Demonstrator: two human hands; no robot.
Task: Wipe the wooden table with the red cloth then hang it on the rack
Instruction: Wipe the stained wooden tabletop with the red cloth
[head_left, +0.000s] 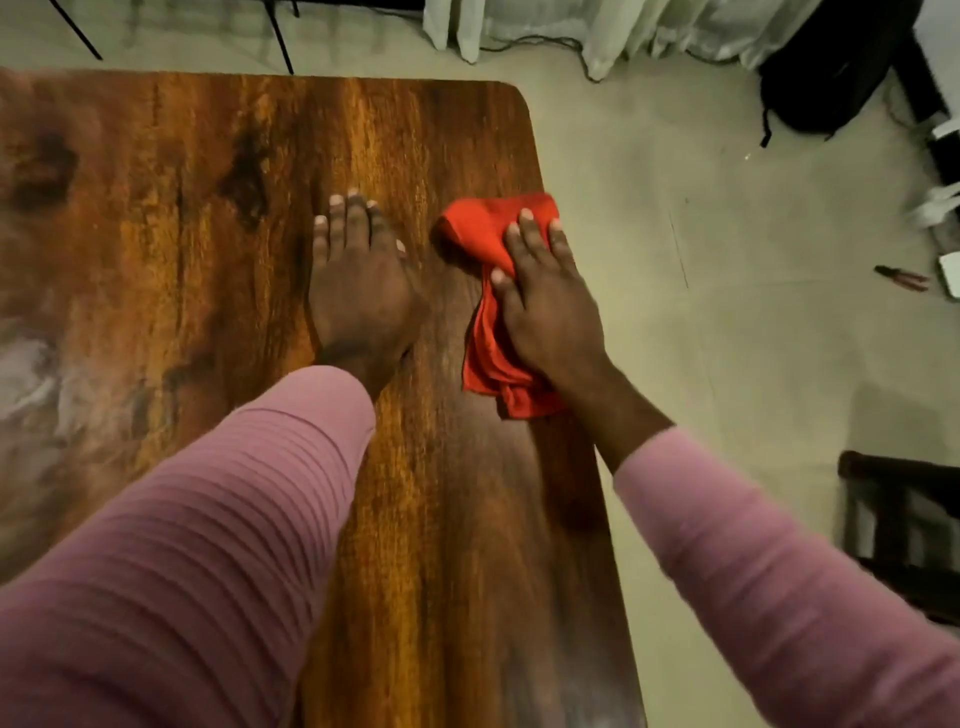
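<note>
At wooden table (208, 260) edge, right fingers (531, 236) flat on red cloth (480, 228), left fingers (356, 221) flat

Dim warm light, blurred edges

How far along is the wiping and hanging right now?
Nothing shows as finished. In hand: the right hand presses the red cloth on the table near its right edge; the left hand rests on the wood. Left: finishing the wipe, then hanging the cloth.

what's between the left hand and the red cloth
Only a bare strip of the wooden table lies between the left hand and the red cloth, as the head view shows.
</note>
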